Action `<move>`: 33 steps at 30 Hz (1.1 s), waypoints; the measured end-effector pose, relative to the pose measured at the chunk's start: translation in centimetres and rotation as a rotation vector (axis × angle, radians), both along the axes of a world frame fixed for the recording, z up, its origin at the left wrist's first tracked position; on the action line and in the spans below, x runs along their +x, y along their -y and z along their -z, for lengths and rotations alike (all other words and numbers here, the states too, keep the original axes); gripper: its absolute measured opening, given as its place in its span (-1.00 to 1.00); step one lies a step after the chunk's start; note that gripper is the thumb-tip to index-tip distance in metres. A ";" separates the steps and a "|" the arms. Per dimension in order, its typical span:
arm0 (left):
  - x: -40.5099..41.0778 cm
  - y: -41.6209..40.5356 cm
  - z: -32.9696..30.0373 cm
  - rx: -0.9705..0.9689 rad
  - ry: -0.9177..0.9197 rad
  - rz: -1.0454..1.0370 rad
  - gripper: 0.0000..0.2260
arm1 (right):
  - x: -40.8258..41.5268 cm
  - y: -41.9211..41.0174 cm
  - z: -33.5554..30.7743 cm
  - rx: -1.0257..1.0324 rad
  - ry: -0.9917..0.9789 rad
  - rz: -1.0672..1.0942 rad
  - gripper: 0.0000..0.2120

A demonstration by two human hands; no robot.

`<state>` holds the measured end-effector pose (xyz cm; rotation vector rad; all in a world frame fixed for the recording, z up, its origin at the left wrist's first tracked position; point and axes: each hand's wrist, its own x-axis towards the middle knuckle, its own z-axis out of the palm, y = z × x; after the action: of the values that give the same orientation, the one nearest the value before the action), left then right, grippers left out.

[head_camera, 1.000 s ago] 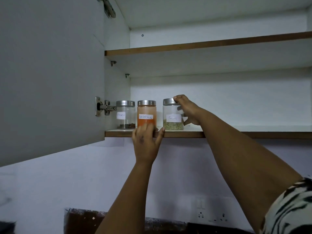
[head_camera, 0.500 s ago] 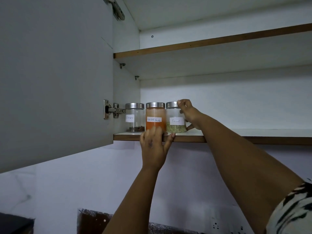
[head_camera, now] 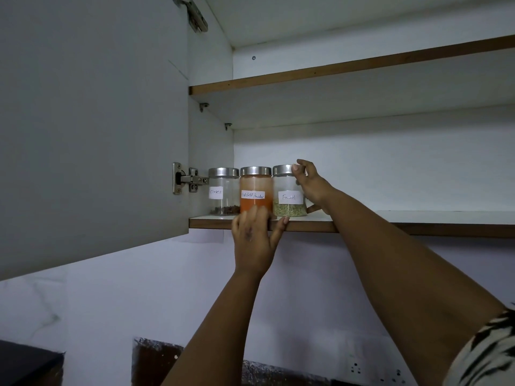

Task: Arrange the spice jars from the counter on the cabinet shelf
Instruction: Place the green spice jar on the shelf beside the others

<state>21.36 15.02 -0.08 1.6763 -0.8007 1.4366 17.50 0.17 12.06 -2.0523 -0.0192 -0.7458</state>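
Observation:
Three glass jars with steel lids stand side by side at the left end of the lower cabinet shelf [head_camera: 418,221]: a cloves jar [head_camera: 223,190], a red chilli powder jar [head_camera: 255,188] and a fennel jar [head_camera: 287,193]. My right hand [head_camera: 312,185] wraps around the right side of the fennel jar, fingertips at its lid. My left hand [head_camera: 255,238] rests against the shelf's front edge with fingers spread, touching the base of the red chilli powder jar.
The open cabinet door [head_camera: 92,129] hangs at the left on a metal hinge [head_camera: 186,181]. An upper shelf [head_camera: 348,71] runs above. Wall sockets [head_camera: 376,371] sit low on the white wall at the right.
My right hand has slid the fennel jar leftwards until it sits against the red chilli powder jar. My left hand stays at the shelf edge.

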 end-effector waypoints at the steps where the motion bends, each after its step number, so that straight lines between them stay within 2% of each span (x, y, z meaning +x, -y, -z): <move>1: -0.1 0.0 0.0 0.000 -0.005 0.001 -0.65 | -0.1 0.0 0.0 -0.003 0.002 0.003 -0.48; 10: -0.2 -0.1 -0.1 0.011 -0.027 0.003 -0.66 | -0.5 0.0 0.0 -0.067 0.017 0.041 -0.45; 18: -0.3 -0.3 -0.2 0.038 -0.044 0.007 -0.66 | -1.1 0.1 0.4 -0.119 -0.047 0.060 -0.25; 21: -0.3 -0.5 -0.4 0.060 -0.052 0.014 -0.69 | -1.3 0.3 0.6 -0.085 -0.061 0.076 -0.26; 30: -0.4 -1.0 -0.2 0.104 -0.051 0.028 -0.60 | -4.2 0.2 2.2 -0.402 -0.407 0.419 -0.29; 33: -0.7 -1.4 -0.3 0.129 -0.044 0.028 -0.62 | -5.4 0.2 2.7 -0.490 -0.463 0.482 -0.25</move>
<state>20.62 16.37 0.23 1.7799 -0.9057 1.3490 12.06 0.00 9.35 -2.7035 0.6290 -0.5616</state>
